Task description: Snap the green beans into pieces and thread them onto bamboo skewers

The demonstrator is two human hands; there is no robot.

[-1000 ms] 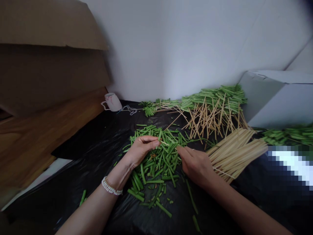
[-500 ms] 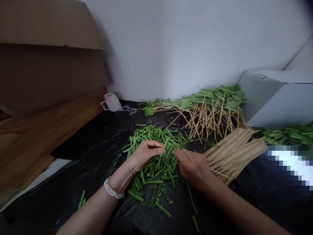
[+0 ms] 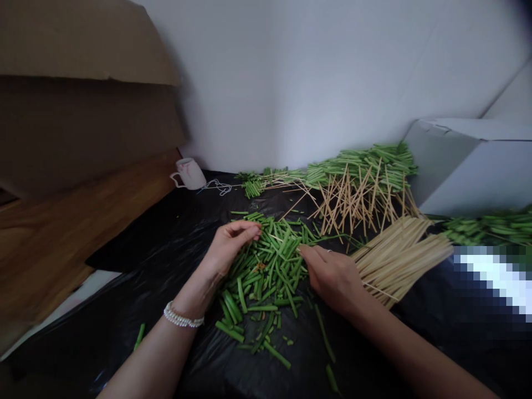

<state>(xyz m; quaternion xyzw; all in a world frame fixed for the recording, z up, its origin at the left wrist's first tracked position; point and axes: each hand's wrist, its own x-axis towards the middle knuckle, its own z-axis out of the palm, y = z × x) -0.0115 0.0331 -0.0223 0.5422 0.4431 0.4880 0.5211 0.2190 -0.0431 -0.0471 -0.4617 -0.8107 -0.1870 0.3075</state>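
A loose pile of cut green stems (image 3: 266, 277) lies on black plastic sheeting (image 3: 166, 244) in front of me. Over the pile's left side, my left hand (image 3: 233, 244) has its thumb and fingertips pressed together; what they hold, if anything, is too small to make out. My right hand (image 3: 332, 274) is at the pile's right edge, closed on a thin wooden skewer that points left, with green pieces around its tip. Just right of that hand lies a thick bundle of bare skewers (image 3: 411, 260).
Skewers threaded with green stems (image 3: 361, 172) are stacked against the white wall. A white mug (image 3: 190, 173) and tangled string (image 3: 220, 187) stand at the back left. Cardboard (image 3: 83, 111) is at left, a pale box (image 3: 465, 166) at right, with more green stems (image 3: 490, 227) beside it.
My left hand has moved left, away from my right hand, and its fingers have come off the stems at the skewer. My right hand has shifted slightly right.
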